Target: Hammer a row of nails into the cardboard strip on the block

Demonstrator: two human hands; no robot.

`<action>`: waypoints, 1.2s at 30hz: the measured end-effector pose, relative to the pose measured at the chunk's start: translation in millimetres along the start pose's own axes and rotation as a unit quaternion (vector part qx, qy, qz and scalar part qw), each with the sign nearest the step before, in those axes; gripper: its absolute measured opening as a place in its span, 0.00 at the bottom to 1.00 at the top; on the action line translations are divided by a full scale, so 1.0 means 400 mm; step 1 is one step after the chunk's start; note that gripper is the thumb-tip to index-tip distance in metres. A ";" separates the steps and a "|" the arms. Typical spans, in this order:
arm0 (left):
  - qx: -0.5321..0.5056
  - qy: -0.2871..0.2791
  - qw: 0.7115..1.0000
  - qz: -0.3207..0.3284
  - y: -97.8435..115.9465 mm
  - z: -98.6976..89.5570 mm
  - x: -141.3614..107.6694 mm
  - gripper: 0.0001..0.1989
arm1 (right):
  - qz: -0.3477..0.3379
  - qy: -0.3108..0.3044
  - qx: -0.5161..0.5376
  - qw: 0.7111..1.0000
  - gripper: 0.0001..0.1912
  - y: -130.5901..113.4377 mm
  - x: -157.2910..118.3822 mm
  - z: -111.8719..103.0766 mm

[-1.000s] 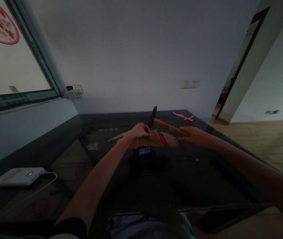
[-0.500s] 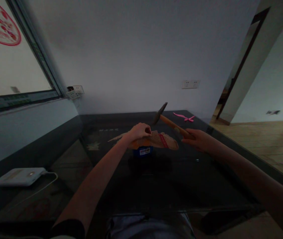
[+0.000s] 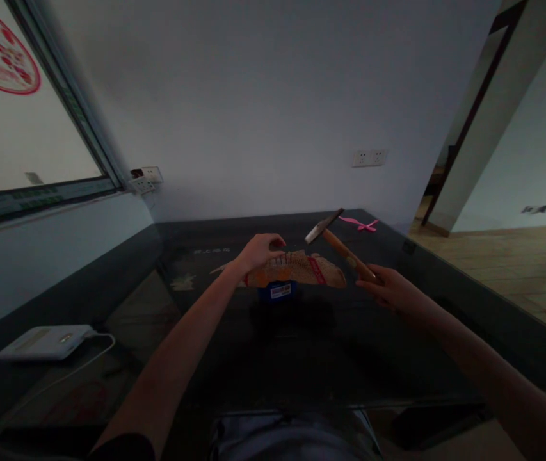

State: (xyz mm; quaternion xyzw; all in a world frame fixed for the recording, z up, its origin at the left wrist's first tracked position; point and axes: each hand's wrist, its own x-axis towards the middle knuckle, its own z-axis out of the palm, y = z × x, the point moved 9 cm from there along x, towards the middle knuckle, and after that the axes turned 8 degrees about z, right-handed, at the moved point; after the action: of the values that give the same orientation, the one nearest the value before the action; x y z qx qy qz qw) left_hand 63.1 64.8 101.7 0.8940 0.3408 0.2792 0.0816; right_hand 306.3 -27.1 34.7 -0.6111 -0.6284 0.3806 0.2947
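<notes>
My right hand grips the wooden handle of a hammer, its metal head raised over the table up and left of the hand. A long tan speckled piece with a red band, rounded at its right end, rests on a blue box. Just above the middle of that piece is my left hand, thumb and fingers curved and apart with nothing visible between them. Some thin upright marks show on the piece near its fingertips, too small to make out. My left hand and forearm hide the piece's left part.
A dark glossy table stands against the wall. A pink ribbon-like item lies at its far right. A white power bank with a white cable lies at the left. Wall sockets are behind.
My left hand has lifted a little off the tan piece, and its pinched fingers have parted. The hammer's head has swung right and slightly down, with my right hand a little lower.
</notes>
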 end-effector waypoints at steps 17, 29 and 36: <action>0.085 -0.292 0.953 -0.004 0.163 0.273 -0.282 0.07 | -0.018 -0.021 0.326 0.945 0.16 0.031 -0.027 0.132; 0.092 -0.267 0.959 -0.035 0.156 0.254 -0.268 0.06 | -0.022 -0.027 0.329 0.944 0.14 0.048 -0.029 0.130; -0.137 -0.170 0.976 0.003 0.186 0.102 -0.192 0.09 | -0.025 -0.036 0.331 0.943 0.15 0.049 -0.026 0.138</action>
State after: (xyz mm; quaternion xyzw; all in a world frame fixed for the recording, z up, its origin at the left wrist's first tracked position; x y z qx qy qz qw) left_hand 80.7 -40.0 58.7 0.9098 0.2777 0.1676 0.2591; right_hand 271.8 -44.6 -10.3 -0.4495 -0.4922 0.5810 0.4670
